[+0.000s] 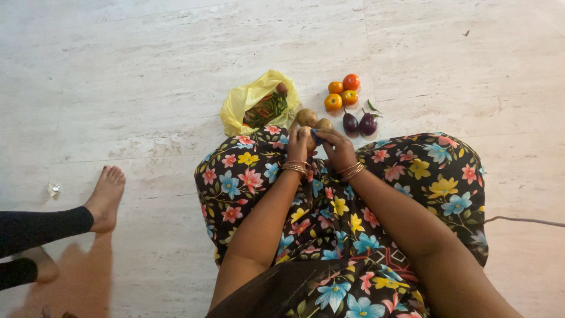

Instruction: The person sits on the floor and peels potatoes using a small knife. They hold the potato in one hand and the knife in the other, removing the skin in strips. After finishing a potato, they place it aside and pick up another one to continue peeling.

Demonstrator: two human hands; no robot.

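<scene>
Your left hand (298,143) wraps a round brown potato (306,136) held over your lap, just above the floral cloth, while your right hand (336,145) pinches a small dark blue tool (316,137) against it (too small to tell whether it is a peeler or a knife). Keep the potato seated deep in the left palm, thumb clear of the edge, and work the tool away from your fingers in short strokes, turning the potato rather than your wrist.

Two more brown potatoes (312,119) lie on the pale marble floor (147,70) at twelve o'clock from your hands. At eleven o'clock sits an open yellow plastic bag (241,101) of green vegetables; at one o'clock, two dark purple aubergines (359,123), then four orange-red tomatoes (342,92) beyond. Another person's bare foot (106,197) rests at nine o'clock, well apart.
</scene>
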